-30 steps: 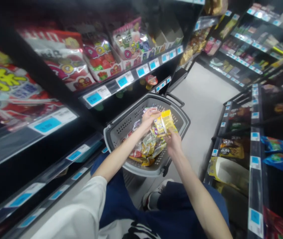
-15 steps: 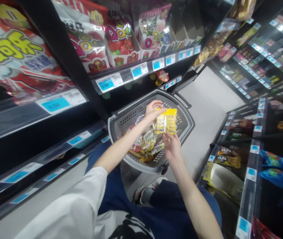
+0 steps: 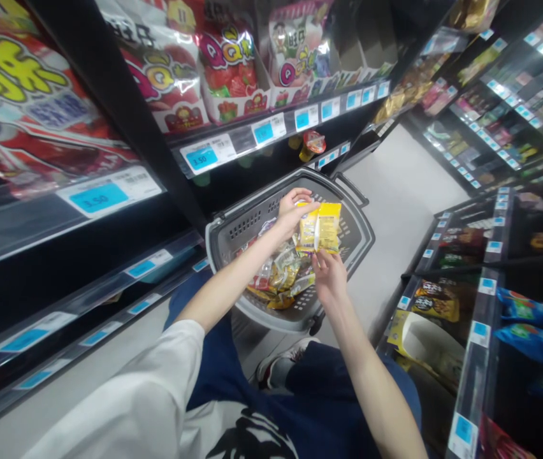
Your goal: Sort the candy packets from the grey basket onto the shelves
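A small yellow snack packet [image 3: 320, 227] is held above a grey shopping basket [image 3: 352, 213] that stands on the shop floor. My left hand [image 3: 291, 211] grips the packet's left side with curled fingers. My right hand [image 3: 329, 274] pinches its lower edge from below. Inside the basket lie several more yellow and red snack packets [image 3: 281, 274].
Black shelves on the left carry large red and pink candy bags [image 3: 224, 64] above blue price labels [image 3: 201, 157]. More stocked shelves rise on the right, with blue bags [image 3: 534, 312]. A grey floor aisle [image 3: 410, 178] runs ahead. My knees in dark blue trousers [image 3: 329, 395] are below.
Both hands have lifted the yellow packet slightly and turned it more upright over the basket. My head has swung a little left and up, bringing the left shelves closer.
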`<state>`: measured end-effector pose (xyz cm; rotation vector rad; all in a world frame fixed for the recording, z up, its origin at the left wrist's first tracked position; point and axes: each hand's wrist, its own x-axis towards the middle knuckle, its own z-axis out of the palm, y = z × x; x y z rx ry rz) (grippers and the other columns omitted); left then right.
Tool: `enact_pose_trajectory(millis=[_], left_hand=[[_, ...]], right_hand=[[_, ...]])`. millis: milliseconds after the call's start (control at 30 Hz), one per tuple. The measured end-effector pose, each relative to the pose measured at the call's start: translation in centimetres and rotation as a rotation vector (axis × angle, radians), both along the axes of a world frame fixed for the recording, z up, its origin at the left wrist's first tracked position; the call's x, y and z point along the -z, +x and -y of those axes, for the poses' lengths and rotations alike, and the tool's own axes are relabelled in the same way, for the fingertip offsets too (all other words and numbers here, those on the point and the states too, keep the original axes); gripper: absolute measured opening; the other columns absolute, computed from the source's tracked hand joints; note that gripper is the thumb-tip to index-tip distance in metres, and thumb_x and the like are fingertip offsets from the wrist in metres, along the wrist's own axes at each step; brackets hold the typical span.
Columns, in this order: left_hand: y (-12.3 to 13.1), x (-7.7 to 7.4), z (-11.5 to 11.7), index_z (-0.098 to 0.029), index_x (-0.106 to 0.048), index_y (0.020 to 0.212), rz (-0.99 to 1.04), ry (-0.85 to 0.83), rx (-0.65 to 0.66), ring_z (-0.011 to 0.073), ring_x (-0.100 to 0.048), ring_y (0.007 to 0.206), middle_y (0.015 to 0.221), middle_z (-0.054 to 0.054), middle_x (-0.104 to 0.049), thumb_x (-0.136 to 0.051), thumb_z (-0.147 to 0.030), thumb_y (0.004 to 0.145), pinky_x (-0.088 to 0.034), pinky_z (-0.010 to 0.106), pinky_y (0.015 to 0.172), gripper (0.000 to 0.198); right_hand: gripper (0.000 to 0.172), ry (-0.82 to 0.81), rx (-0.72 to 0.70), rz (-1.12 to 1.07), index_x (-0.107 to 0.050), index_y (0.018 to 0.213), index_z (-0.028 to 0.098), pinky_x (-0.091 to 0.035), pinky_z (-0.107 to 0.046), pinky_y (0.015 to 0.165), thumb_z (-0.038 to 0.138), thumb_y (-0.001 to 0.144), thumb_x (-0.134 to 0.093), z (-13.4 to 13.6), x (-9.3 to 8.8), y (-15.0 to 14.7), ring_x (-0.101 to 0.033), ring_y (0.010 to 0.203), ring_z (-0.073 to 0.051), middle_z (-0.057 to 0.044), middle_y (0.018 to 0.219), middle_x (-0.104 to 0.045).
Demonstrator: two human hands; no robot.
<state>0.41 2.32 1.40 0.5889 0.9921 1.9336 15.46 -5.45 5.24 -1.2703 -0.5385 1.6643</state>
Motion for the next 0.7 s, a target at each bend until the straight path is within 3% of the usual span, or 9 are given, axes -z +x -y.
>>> enact_pose_trajectory(millis=[200,367,467,533,600,700], left_hand=[[0.0,-0.2,0.1,-0.021,-0.063,0.091,-0.018,-0.01,0.007,0.0161,-0.063,0.081,0.081,-0.001,-0.063,-0.093,-0.034,0.048,-0.051,0.029,0.076,0.053],[0.7,-0.4,0.2,-0.02,-0.064,0.091,-0.108,-0.082,0.065,0.0174,-0.065,0.087,0.093,0.003,-0.066,-0.095,-0.035,0.049,-0.055,0.032,0.08,0.054],[1.9,-0.7,1.1,-0.022,-0.065,0.097,-0.074,-0.209,0.254,0.0189,-0.066,0.086,0.106,0.005,-0.065,-0.093,-0.04,0.054,-0.059,0.037,0.075,0.055],[2.7,-0.9,1.9,-0.026,-0.066,0.107,-0.003,-0.191,0.523,0.0231,-0.067,0.096,0.11,0.006,-0.065,-0.09,-0.044,0.061,-0.06,0.043,0.081,0.055],[3.4,-1.0,2.5,-0.028,-0.064,0.115,0.046,-0.131,0.693,0.0273,-0.064,0.111,0.112,0.005,-0.066,-0.089,-0.043,0.065,-0.057,0.049,0.093,0.057],[4.1,-1.4,3.3,-0.022,-0.065,0.114,0.016,-0.085,0.786,0.0317,-0.053,0.13,0.116,0.004,-0.068,-0.079,-0.038,0.079,-0.043,0.058,0.109,0.041]], right_hand=[[0.026,0.012,-0.004,0.02,-0.059,0.082,0.019,-0.057,-0.019,0.074,0.009,0.063,-0.075,-0.1,0.1,0.1,-0.066,0.077,-0.007,0.005,0.083,-0.068],[0.024,0.118,0.136,0.06,-0.063,0.081,0.018,-0.056,-0.021,0.074,0.01,0.063,-0.076,-0.8,0.4,0.5,-0.065,0.075,-0.008,0.004,0.083,-0.07],[0.019,0.281,0.254,0.173,-0.065,0.086,0.018,-0.057,-0.024,0.076,0.013,0.069,-0.071,-1.6,0.6,1.0,-0.065,0.077,-0.01,0.002,0.084,-0.071],[0.015,0.421,0.263,0.321,-0.066,0.088,0.018,-0.058,-0.029,0.084,0.015,0.074,-0.066,-2.0,0.6,1.3,-0.068,0.085,-0.012,-0.001,0.09,-0.073],[0.01,0.587,0.167,0.496,-0.068,0.089,0.019,-0.056,-0.033,0.094,0.018,0.079,-0.064,-2.4,0.4,1.6,-0.068,0.102,-0.015,-0.004,0.105,-0.074],[0.019,0.79,-0.171,0.723,-0.07,0.103,0.022,-0.057,-0.032,0.094,0.022,0.085,-0.062,-2.6,-0.5,2.0,-0.059,0.126,-0.017,-0.005,0.133,-0.065]])
